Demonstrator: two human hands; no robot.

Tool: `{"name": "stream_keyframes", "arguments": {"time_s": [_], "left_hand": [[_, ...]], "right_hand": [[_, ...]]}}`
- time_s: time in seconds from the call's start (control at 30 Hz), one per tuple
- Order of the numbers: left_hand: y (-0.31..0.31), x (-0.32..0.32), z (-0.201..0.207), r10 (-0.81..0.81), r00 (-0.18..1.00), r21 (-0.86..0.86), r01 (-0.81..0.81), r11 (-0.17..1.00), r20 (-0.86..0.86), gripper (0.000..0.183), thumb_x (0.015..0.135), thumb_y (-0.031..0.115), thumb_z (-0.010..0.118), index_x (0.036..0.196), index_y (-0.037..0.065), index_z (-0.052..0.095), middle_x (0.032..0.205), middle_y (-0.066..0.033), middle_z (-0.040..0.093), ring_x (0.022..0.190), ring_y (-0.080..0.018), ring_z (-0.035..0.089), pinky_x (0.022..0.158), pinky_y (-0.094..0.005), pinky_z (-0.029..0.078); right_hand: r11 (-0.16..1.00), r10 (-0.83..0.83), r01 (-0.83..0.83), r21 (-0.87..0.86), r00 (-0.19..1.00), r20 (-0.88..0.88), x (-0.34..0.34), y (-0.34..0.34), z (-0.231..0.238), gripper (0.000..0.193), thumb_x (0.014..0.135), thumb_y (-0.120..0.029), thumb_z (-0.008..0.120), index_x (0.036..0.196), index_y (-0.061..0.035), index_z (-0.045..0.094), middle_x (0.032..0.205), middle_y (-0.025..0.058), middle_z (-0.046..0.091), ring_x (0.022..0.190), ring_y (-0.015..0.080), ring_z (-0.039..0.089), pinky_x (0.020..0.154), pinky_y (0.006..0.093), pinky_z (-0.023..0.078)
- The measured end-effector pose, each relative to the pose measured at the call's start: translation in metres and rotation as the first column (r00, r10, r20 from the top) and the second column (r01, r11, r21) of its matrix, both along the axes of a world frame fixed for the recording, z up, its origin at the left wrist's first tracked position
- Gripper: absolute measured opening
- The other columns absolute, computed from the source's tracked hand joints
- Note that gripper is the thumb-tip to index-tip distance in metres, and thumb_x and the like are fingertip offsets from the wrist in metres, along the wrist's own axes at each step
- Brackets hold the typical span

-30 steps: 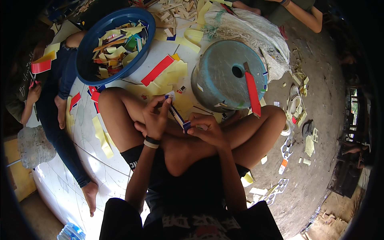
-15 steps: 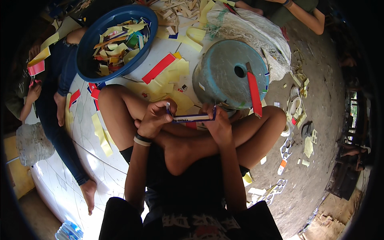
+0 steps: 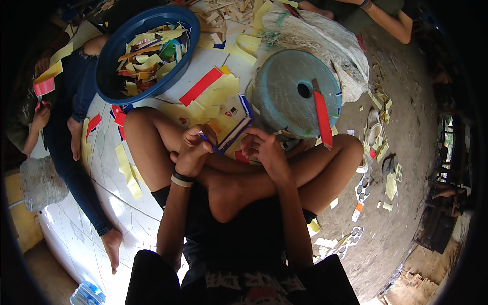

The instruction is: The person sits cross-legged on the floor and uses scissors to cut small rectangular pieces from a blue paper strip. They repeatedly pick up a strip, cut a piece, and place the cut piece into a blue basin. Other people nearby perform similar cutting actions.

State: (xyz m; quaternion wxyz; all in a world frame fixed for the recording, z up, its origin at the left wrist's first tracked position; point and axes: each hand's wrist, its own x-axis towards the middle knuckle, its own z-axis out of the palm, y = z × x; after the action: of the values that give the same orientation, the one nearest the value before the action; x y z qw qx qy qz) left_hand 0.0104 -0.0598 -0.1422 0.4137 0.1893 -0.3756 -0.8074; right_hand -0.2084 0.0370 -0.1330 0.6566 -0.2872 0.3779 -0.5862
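My left hand (image 3: 192, 151) is pinched on one end of a folded blue-and-white cardboard strip (image 3: 236, 135). The strip slants away to the upper right, and its ends are bent up. Close beside it, my right hand (image 3: 268, 152) has its fingers apart, bent and holding nothing. Both hands are above my crossed legs. Beyond the strip lie yellow paper scraps (image 3: 206, 104) and a flat red strip (image 3: 202, 86). To the right, an upturned grey-blue bucket (image 3: 277, 84) with a hole in its base has a red strip (image 3: 324, 119) resting across it.
A blue basin (image 3: 105, 84) full of paper strips stands at far left. There a co-worker's hand (image 3: 40, 118) holds scissors by a pink-and-yellow strip (image 3: 44, 86). A white woven sack (image 3: 345, 56) is behind the bucket. Sandals (image 3: 373, 127) and scraps lie on the right-hand floor.
My right hand has let go of the strip's right end and opened. The strip, still in my left hand, has swung from level to slanting up and away to the right.
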Motion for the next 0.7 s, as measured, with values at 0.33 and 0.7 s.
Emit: {"name": "stream_keyframes", "arguments": {"time_s": [0.33, 0.7], "left_hand": [[-0.003, -0.002, 0.003, 0.113, 0.936, -0.075, -0.094, 0.993, 0.332, 0.012, 0.098, 0.010, 0.076, 0.100, 0.006, 0.065, 0.095, -0.0041, 0.071, 0.080, -0.0109, 0.066, 0.074, -0.0259, 0.054], [0.003, -0.011, 0.006, -0.092, 0.926, 0.141, 0.043, 0.989, 0.367, 0.013, 0.101, 0.016, 0.074, 0.099, 0.004, 0.072, 0.087, -0.0050, 0.074, 0.073, -0.0103, 0.069, 0.066, -0.0243, 0.055]], "right_hand": [[0.967, -0.244, 0.118, -0.226, 0.688, -0.683, 0.020, 0.000, 0.012, 0.028, 0.089, -0.005, 0.079, 0.117, -0.0068, 0.072, 0.107, 0.0051, 0.067, 0.100, 0.0150, 0.066, 0.081, 0.0295, 0.052], [0.973, -0.173, -0.002, -0.232, 0.661, -0.730, 0.020, -0.004, 0.001, 0.019, 0.081, 0.000, 0.082, 0.097, -0.0007, 0.071, 0.092, 0.0098, 0.071, 0.087, 0.0244, 0.068, 0.082, 0.0343, 0.053]]}}
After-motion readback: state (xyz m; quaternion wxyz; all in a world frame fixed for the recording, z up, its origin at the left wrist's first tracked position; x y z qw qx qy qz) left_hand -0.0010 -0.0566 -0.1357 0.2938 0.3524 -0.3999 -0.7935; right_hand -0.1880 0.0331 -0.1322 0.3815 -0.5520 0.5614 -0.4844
